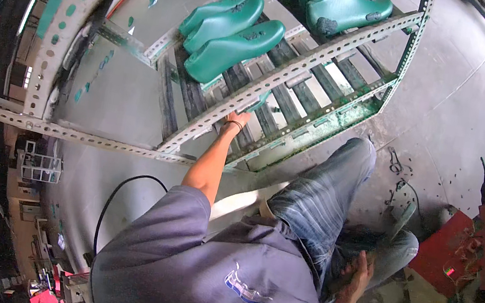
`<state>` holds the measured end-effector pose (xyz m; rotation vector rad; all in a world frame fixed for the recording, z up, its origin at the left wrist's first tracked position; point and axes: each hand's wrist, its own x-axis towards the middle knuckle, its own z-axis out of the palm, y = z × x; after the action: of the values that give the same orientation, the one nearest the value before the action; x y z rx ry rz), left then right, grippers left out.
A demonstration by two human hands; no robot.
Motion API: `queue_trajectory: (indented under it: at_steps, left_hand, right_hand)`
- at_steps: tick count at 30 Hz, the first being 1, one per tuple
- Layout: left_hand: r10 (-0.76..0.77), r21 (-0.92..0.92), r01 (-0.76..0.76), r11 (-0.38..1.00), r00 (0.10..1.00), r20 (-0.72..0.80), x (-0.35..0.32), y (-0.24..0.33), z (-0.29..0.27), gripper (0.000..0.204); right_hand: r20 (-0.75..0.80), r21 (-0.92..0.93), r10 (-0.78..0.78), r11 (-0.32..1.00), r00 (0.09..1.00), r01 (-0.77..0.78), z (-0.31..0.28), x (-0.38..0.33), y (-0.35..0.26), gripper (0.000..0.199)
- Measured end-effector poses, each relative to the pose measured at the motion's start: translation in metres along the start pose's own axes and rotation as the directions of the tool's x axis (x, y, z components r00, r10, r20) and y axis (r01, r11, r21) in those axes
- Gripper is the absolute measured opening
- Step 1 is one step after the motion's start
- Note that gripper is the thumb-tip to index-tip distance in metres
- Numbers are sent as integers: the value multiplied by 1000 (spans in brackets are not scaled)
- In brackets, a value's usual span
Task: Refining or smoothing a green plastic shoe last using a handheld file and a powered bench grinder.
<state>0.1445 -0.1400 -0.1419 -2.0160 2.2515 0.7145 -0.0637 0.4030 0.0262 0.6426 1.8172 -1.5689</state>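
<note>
My left hand [238, 119] reaches out to the rack, beside its perforated metal rail [304, 76]. Its fingers are closed on a small green strip [258, 102] that sticks out past them, partly covered by the rail. Beyond it, several green shoe-shaped plastic forms [235, 50] lie side by side on the slats. Down by my bent leg, my right hand [358, 274] is curled around what looks like a knife [402, 222]. Its blade points up and away; the handle is hidden in the hand.
More green forms [348, 12] lie at the rack's far end, with dark patches on them. A lower ledge [314, 134] carries green scraps. Black scraps and a cord [396, 163] litter the floor to the right, near a red panel [444, 250]. A black cable [105, 212] curves at my left.
</note>
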Motion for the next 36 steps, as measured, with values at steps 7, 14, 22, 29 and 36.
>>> queue_trajectory:
  at_steps: [7,14,22,29,36]
  left_hand:
    - [211,49,-205,977,933,-291,-54,1,-69,75]
    - [64,-386,-124,914,984,-166,-35,19,-67,57]
    - [422,-894,266,362,808,411,-137,127,-123,43]
    - [619,-934,301,193,701,354,-185,186,-82,59]
    - [674,-887,446,118,621,401,-219,227,-47,74]
  right_hand:
    - [151,-36,-140,988,978,147,3,7,9,21]
    - [210,66,-27,998,977,13,5,1,-5,22]
    - [152,86,-24,996,988,11,-3,12,11,23]
    - [210,76,-8,997,978,-8,1,-7,-4,23]
    - [256,107,-71,993,964,45,2,4,17,24]
